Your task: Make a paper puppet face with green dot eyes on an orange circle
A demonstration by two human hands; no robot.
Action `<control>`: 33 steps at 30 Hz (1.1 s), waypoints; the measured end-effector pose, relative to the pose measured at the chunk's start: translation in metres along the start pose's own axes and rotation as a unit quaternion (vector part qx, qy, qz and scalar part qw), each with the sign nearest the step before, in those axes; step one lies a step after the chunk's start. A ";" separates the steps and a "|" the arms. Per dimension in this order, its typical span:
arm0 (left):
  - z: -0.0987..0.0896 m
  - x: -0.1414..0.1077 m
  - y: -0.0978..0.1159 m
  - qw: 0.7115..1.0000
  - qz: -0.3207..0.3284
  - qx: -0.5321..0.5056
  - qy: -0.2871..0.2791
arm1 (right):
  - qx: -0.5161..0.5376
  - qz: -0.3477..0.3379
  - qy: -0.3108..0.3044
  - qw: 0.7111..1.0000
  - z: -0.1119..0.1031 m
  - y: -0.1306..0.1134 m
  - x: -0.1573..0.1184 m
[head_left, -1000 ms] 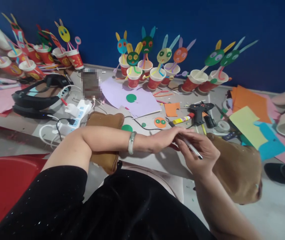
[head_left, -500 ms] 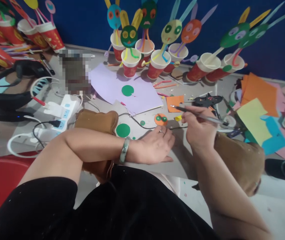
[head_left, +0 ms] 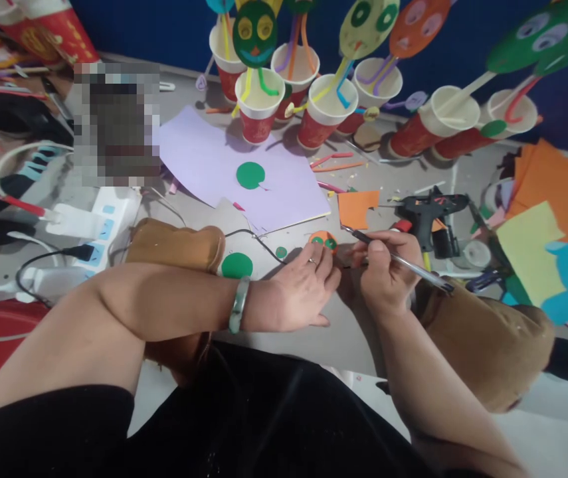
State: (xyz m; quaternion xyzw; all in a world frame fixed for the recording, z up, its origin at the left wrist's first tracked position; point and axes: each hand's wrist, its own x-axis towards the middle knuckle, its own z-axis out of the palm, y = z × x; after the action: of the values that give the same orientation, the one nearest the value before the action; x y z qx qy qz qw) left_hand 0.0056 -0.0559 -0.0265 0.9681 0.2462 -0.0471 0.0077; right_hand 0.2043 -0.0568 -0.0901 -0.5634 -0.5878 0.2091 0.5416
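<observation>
My left hand (head_left: 296,292) lies palm down on the table, fingers extended, their tips on the lower edge of a small orange paper disc (head_left: 332,240) with two green circles on it. In my right hand (head_left: 390,272) is a pen (head_left: 403,263), its tip pointing left, just above and right of the disc. A square of orange paper (head_left: 356,208) with a notch lies beyond the pen tip. Close to my left wrist is a green disc (head_left: 237,265), and another green disc (head_left: 250,175) rests on the purple paper (head_left: 284,176).
Red paper cups (head_left: 319,126) with paper faces on sticks stand along the back. A black glue gun (head_left: 430,212), colored paper sheets (head_left: 527,239) and a brown cushion (head_left: 493,338) are at the right. At the left are a power strip (head_left: 107,226) and another brown cushion (head_left: 174,245).
The view has shifted closer to the table. My left fingers have reached onto the orange disc, and my right hand has brought the pen tip nearer to it.
</observation>
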 end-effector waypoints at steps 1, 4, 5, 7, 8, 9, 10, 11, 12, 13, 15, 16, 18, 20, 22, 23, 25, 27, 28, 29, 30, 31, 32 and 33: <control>0.002 0.000 0.000 1.000 -0.001 0.001 0.009 | -0.002 -0.007 0.000 1.000 -0.001 -0.001 0.000; 0.007 -0.001 0.001 0.999 -0.003 0.004 0.035 | -0.026 -0.022 -0.007 0.999 -0.003 -0.005 0.001; 0.008 -0.001 0.001 0.999 -0.003 0.006 0.045 | -0.037 -0.027 -0.009 0.999 -0.003 -0.006 0.000; 0.010 -0.002 0.002 0.998 -0.006 0.008 0.060 | -0.060 -0.038 -0.016 0.997 -0.005 -0.007 0.000; 0.011 -0.002 0.002 0.998 -0.007 0.008 0.065 | -0.073 -0.044 -0.022 0.996 -0.006 -0.007 -0.001; 0.011 -0.002 0.002 0.998 -0.007 0.007 0.065 | -0.086 -0.047 -0.029 0.995 -0.007 -0.006 -0.002; 0.010 -0.002 0.002 0.998 -0.007 0.006 0.063 | -0.101 -0.046 -0.038 0.993 -0.008 -0.005 -0.004; 0.010 -0.001 0.002 0.998 -0.006 0.003 0.059 | -0.112 -0.040 -0.048 0.992 -0.010 -0.004 -0.006; 0.009 -0.001 0.002 0.998 -0.004 0.000 0.056 | -0.119 -0.030 -0.057 0.991 -0.011 -0.003 -0.007; 0.008 0.000 0.002 0.999 -0.002 -0.003 0.053 | -0.120 -0.015 -0.063 0.991 -0.013 -0.001 -0.009; 0.006 0.000 0.001 0.999 0.001 -0.008 0.046 | -0.104 0.015 -0.061 0.993 -0.014 0.001 -0.012; 0.005 0.001 0.001 0.999 0.003 -0.011 0.043 | -0.091 0.026 -0.055 0.994 -0.014 0.001 -0.012; 0.004 0.001 0.000 0.999 0.003 -0.014 0.044 | -0.060 0.038 -0.040 0.997 -0.012 0.001 -0.012; 0.005 0.001 0.000 0.999 0.001 -0.015 0.051 | -0.043 0.043 -0.030 0.998 -0.009 -0.001 -0.009; 0.005 0.000 0.000 0.998 -0.003 -0.013 0.057 | -0.061 0.041 -0.026 0.997 -0.007 -0.003 -0.006; 0.006 0.000 0.000 0.998 -0.005 -0.010 0.058 | -0.084 0.036 -0.026 0.995 -0.006 -0.005 -0.005; 0.006 0.000 0.001 0.998 -0.008 -0.005 0.059 | -0.136 0.020 -0.032 0.990 -0.006 -0.006 -0.004; 0.007 0.000 0.001 0.998 -0.009 0.000 0.064 | -0.163 0.004 -0.043 0.986 -0.006 -0.007 -0.003; 0.007 0.000 0.001 0.998 -0.009 0.003 0.067 | -0.164 -0.002 -0.049 0.985 -0.006 -0.008 -0.003; 0.007 0.000 0.001 0.997 -0.010 0.005 0.070 | -0.160 -0.007 -0.053 0.986 -0.006 -0.008 -0.003; 0.008 0.001 0.001 0.997 -0.010 0.008 0.073 | -0.157 -0.011 -0.053 0.986 -0.005 -0.007 -0.002; 0.009 0.001 0.001 0.997 -0.009 0.010 0.075 | -0.154 -0.016 -0.052 0.987 -0.004 -0.007 -0.002; 0.009 0.001 0.000 0.997 -0.008 0.011 0.077 | -0.154 -0.021 -0.049 0.987 -0.003 -0.007 -0.002; 0.010 0.001 0.000 0.997 -0.007 0.012 0.080 | -0.153 -0.025 -0.043 0.987 -0.002 -0.006 -0.002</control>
State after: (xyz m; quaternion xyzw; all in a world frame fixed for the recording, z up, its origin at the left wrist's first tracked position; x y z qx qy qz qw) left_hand 0.0053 -0.0559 -0.0361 0.9671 0.2518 0.0269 -0.0242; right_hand 0.2035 -0.0607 -0.0851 -0.6150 -0.6495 0.1269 0.4288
